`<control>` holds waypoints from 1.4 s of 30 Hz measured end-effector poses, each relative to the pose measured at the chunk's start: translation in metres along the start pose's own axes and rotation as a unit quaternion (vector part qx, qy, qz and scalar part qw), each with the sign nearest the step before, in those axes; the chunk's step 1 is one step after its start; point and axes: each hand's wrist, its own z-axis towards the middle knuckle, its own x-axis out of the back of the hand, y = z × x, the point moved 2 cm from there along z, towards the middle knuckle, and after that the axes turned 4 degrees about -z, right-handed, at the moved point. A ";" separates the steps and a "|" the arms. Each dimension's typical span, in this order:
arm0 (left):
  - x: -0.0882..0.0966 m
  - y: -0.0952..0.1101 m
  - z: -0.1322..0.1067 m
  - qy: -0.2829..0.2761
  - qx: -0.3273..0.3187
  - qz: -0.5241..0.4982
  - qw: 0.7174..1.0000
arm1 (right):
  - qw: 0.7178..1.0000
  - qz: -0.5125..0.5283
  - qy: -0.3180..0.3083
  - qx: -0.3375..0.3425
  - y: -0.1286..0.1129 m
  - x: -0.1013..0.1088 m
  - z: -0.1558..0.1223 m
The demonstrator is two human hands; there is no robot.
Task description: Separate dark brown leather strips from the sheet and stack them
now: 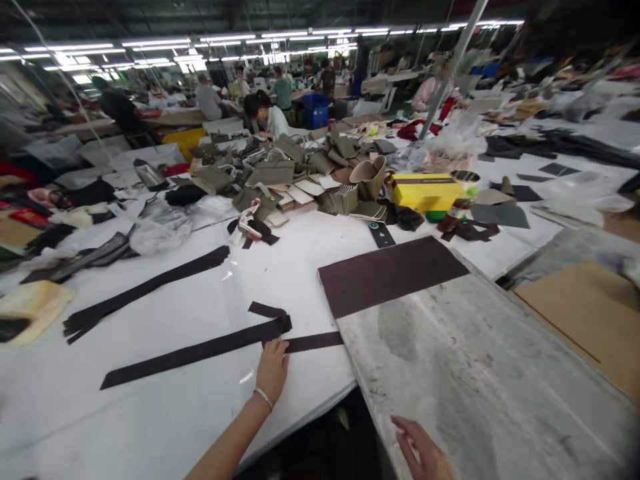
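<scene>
My left hand [273, 368], with a pale bracelet at the wrist, is at the near end of a small bundle of dark brown strips [195, 355]. Its fingers are closed on the left end of a short dark strip [317, 342], whose right end reaches the grey board's edge; the fingertips are partly hidden. My right hand [423, 450] hovers over the near left part of the grey board [430, 360], its fingers stretched out and holding nothing. A wide dark brown sheet [393, 275] lies flat across the board's far end.
Another long bundle of dark strips [150, 290] lies on the white table [165, 407]. Behind are grey-brown bag pieces [273, 172], a yellow box [425, 192] and a bottle [455, 213]. Brown cardboard [590, 313] is at right. A dark gap [325, 433] separates table and board. Several people work beyond.
</scene>
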 end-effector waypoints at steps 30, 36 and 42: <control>0.051 -0.097 0.126 0.127 0.321 0.054 0.937 | 0.934 -0.277 0.029 0.223 -0.183 -0.086 0.191; 0.048 -0.113 0.150 0.091 0.344 0.043 0.933 | 0.938 -0.298 -0.021 0.175 -0.192 -0.092 0.199; 0.042 -0.118 0.153 0.053 0.372 -0.073 0.924 | 0.955 -0.252 -0.091 0.129 -0.200 -0.089 0.201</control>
